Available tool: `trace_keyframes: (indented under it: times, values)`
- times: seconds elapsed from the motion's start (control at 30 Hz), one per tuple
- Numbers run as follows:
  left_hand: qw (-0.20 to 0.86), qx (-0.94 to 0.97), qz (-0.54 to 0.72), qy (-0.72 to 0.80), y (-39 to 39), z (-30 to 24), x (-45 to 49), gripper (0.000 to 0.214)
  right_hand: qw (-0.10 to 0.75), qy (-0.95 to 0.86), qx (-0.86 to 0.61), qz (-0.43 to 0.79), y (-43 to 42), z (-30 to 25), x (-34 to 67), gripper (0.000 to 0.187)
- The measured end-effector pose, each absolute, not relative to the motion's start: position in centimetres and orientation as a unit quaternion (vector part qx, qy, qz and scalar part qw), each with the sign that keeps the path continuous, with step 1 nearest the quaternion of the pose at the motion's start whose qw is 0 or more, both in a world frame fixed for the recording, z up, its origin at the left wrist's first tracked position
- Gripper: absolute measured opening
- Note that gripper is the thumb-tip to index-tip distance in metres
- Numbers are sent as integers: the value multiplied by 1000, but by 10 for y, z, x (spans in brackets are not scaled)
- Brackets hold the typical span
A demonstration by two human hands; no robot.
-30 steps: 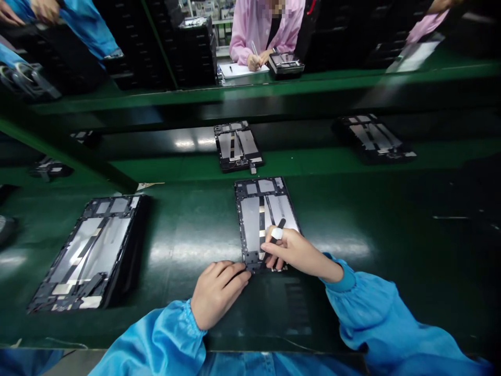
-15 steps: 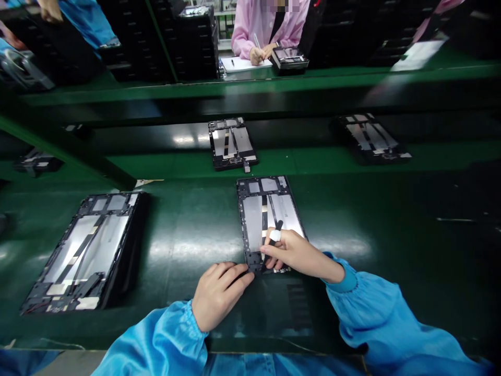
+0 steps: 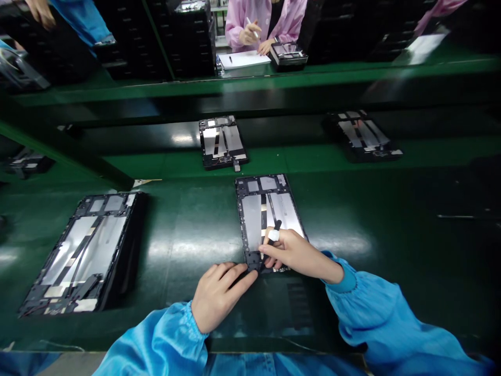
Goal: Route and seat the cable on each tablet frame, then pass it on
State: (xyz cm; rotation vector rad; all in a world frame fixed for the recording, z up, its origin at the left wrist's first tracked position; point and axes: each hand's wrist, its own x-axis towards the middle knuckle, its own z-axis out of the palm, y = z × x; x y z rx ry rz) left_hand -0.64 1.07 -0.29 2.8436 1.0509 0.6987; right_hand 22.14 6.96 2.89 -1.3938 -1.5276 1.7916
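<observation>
Your right hand (image 3: 295,256) is closed on a black tool (image 3: 276,225), its tip over the lower right of a tablet frame (image 3: 252,222). Your left hand (image 3: 221,298), loosely curled and not gripping, touches the frame's lower edge. The frame lies flat on the green bench (image 3: 364,308), with a second frame (image 3: 84,250) at left. At top centre, a person in a pink smock (image 3: 254,26) holds a pen over paper (image 3: 242,59).

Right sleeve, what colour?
The right sleeve is bright blue with a satin sheen; it shows best in the head view.
</observation>
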Motion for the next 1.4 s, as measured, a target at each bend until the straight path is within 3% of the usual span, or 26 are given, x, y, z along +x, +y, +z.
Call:
trace_keyframes:
  times: [0.17,0.27,0.4,1.0,1.23,1.4]
  values:
    - [-18,927,184,325,12,2,-5,35,233,-570,-499,609,62,27,231,19]
    - [-11,925,185,331,13,2,-4,35,269,-615,-534,514,51,29,243,22]
    - [3,920,203,336,12,-1,-4,34,252,-667,-553,430,39,35,252,21]
    - [-40,928,163,333,9,-5,-2,42,246,-664,-557,435,40,29,251,24]
    - [-10,925,128,357,8,-5,9,43,256,-673,-555,417,39,30,249,22]
    - [53,929,166,326,16,-3,3,40,321,-628,-554,442,39,23,255,25]
